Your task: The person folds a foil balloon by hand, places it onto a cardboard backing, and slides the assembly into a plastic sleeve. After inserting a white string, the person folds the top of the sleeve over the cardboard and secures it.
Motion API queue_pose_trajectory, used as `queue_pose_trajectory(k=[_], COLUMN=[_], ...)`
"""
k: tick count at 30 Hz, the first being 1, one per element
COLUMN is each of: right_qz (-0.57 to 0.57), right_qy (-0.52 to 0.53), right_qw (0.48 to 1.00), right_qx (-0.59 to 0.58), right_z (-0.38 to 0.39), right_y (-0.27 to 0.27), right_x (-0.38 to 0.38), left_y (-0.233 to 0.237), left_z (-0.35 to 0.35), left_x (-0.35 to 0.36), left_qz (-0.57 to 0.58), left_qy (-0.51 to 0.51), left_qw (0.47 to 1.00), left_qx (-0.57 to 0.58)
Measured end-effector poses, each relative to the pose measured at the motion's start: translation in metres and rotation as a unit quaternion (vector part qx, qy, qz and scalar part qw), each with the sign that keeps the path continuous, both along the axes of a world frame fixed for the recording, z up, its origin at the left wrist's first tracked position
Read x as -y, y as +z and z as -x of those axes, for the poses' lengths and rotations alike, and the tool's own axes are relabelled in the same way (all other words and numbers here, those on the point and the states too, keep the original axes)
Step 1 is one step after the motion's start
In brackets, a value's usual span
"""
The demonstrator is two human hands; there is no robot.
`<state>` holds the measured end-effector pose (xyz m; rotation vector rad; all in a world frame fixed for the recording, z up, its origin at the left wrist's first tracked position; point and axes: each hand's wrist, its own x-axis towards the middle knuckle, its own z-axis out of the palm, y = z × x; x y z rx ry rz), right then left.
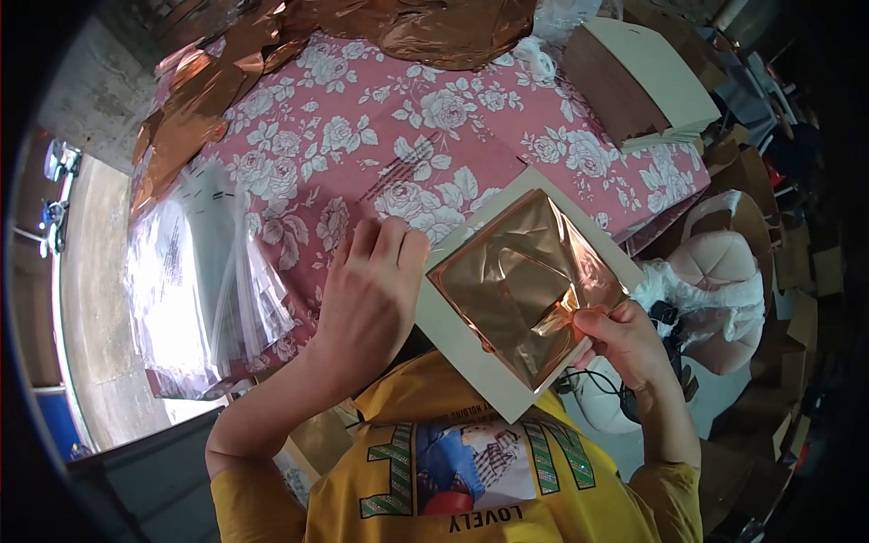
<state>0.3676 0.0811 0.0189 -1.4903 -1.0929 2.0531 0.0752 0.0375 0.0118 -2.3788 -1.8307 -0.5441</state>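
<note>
Copper foil sheet (511, 281), creased and folded roughly square, lies on a cream card (471, 357) that is tilted like a diamond at the near edge of the worktop (471, 136), partly over the person's yellow shirt. Right hand (625, 339) is at the foil's right corner, its fingers (593, 321) closed in a pinch on the crumpled corner of the foil, just at the card's right edge. Left hand (367, 299) lies flat and spread beside the card's left edge, fingers (389, 240) stretched out and gripping nothing that shows; whether the thumb hooks under the card I cannot tell. The worktop is covered with a pink cloth printed with white roses. To the left on it sits a pile of clear plastic bags (195, 271), well apart from the card. At the far edge lies a heap of copper foil (434, 27), and at the far right a stack of cards (647, 77)
</note>
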Motion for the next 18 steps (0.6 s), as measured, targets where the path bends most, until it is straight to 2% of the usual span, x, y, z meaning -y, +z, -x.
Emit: queue_pose_trajectory(k=[9, 13, 15, 17, 18], right_qz=[0.011, -0.005, -0.012, -0.019, -0.020], right_qy=[0.017, -0.001, 0.007, 0.018, 0.012], right_qw=[0.998, 0.998, 0.998, 0.998, 0.998], right_qx=[-0.066, -0.060, -0.058, -0.057, -0.053], right_z=[0.013, 0.024, 0.021, 0.021, 0.021], right_y=[-0.020, -0.019, -0.024, -0.026, -0.026], right_x=[-0.007, -0.006, -0.006, -0.007, -0.006], left_y=[-0.001, 0.000, 0.002, 0.005, 0.006], left_z=[0.000, 0.004, 0.004, 0.006, 0.008], left_x=[0.001, 0.003, 0.004, 0.005, 0.009], left_qz=[-0.012, 0.007, 0.028, 0.000, 0.034], left_qy=[0.008, 0.021, 0.032, 0.022, 0.028], left_qw=[0.999, 0.999, 0.998, 0.996, 0.996], left_qx=[0.035, 0.024, 0.042, 0.088, 0.074])
